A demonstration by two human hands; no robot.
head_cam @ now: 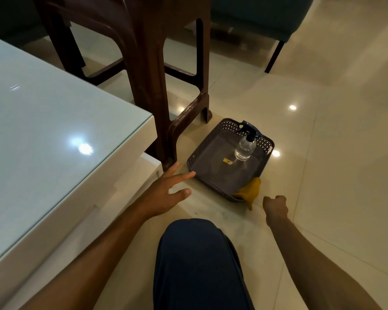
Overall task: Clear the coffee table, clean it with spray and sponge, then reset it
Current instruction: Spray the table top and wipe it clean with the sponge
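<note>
A dark plastic basket tray (215,173) sits on the floor right of the white glass-topped coffee table (54,135). A clear spray bottle (245,148) with a black trigger head stands in the tray's far corner. A yellow cloth (250,191) hangs over the tray's near right corner. My left hand (166,191) reaches out with spread, straight fingers, fingertips just short of the tray's near left edge. My right hand (276,208) is curled into a fist just right of the yellow cloth, holding nothing that I can see.
A dark brown plastic chair (148,74) stands between the table and the tray, one leg close to my left fingers. My knee (195,260) in dark blue trousers is at the bottom centre. A teal sofa (255,16) stands at the back on the glossy tile floor.
</note>
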